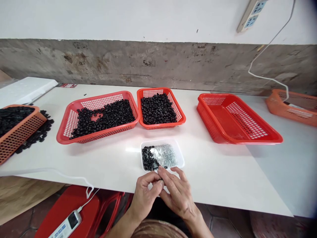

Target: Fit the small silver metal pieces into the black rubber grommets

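My left hand (146, 195) and my right hand (178, 193) meet at the table's front edge, just below a small white tray (182, 158). Fingers and thumbs of both pinch a small black part (160, 180), mostly hidden between the fingertips. Inside the tray lie black parts (148, 160) on the left and small clear or silvery pieces (167, 154) on the right. Beyond the tray stand a wide red basket (99, 131) and a smaller red basket (162, 126), both holding many black ring-like parts.
An empty red basket (218, 132) stands right, with an orange basket (292, 110) farther off. At left, another orange basket (27, 127) holds black parts, some spilled beside it. A white cable (56, 171) crosses the front left edge above a red stool (69, 198) bearing a power strip (65, 226).
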The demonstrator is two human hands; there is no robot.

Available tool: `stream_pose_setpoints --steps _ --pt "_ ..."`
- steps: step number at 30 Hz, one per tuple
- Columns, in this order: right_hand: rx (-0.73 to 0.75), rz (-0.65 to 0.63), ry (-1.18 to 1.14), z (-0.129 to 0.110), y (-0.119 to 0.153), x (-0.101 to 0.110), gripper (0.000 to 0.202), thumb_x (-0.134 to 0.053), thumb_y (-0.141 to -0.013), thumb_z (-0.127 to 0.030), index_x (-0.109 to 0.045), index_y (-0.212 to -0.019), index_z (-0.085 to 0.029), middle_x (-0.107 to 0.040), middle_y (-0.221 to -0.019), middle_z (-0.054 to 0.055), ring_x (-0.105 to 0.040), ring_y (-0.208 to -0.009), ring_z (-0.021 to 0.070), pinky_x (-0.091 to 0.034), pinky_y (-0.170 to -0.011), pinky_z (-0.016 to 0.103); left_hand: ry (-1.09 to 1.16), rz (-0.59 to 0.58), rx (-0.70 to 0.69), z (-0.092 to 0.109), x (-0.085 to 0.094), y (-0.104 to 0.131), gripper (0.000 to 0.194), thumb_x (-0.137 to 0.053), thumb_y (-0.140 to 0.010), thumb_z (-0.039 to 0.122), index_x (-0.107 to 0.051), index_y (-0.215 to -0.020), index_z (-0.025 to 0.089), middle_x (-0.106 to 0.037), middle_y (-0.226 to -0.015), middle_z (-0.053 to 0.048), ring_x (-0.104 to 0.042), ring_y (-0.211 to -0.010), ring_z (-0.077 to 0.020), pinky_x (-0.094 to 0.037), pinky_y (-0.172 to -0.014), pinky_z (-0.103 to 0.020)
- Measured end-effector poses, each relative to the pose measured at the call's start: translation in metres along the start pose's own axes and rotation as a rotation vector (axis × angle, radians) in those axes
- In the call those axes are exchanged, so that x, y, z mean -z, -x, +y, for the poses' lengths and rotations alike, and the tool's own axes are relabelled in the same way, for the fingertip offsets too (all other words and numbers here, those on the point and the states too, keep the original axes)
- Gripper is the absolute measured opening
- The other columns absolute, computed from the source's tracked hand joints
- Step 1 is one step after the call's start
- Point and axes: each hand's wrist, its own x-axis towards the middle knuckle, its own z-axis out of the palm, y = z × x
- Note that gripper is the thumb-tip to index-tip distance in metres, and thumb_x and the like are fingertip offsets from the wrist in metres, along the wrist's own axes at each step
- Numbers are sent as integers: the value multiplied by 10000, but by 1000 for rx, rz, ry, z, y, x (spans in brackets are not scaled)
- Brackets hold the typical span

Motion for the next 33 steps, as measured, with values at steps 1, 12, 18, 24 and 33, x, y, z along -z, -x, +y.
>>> stream_pose_setpoints --steps 1,12,18,24,33 --pt "-2 -3 4 0 0 0 418 -529 -997 -113 -468 -1403 -37 -716 -1178 186 -703 -1074 197 -401 -1019 428 0 -3 -1 0 0 0 226 -575 -902 265 -587 -702 162 -499 -691 -10 -511 -758 -174 -440 -744 -270" --pt "-14 12 18 -1 -3 0 500 -517 -996 -119 -405 -1479 -58 -725 -1162 163 -723 -1021 199 -440 -994 406 10 -5 0 0 0 -1 228 -574 -912 275 -602 -716 162 -508 -692 -10 -517 -759 -174 -442 -751 -271" --pt "-15 10 10 0 -3 0 515 -517 -1003 -142 -393 -1494 -53 -724 -1162 163 -730 -1012 218 -467 -979 413 25 -11 -9 0 0 -1 237 -579 -922 300 -620 -738 157 -525 -707 -17 -519 -764 -174 -448 -758 -271" --pt "-26 19 27 -1 -4 0 516 -509 -1009 -145 -376 -1506 -97 -736 -1144 150 -732 -1002 202 -490 -969 408 30 -15 -13 1 0 -1 240 -582 -924 318 -623 -751 156 -534 -718 -21 -520 -767 -176 -450 -763 -275" --pt "-15 31 23 -2 -4 0 530 -534 -980 -113 -401 -1490 -64 -729 -1153 157 -735 -1008 217 -486 -987 407 30 -17 -4 -1 1 0 239 -592 -928 322 -632 -764 153 -559 -745 -27 -514 -763 -168 -446 -752 -269"
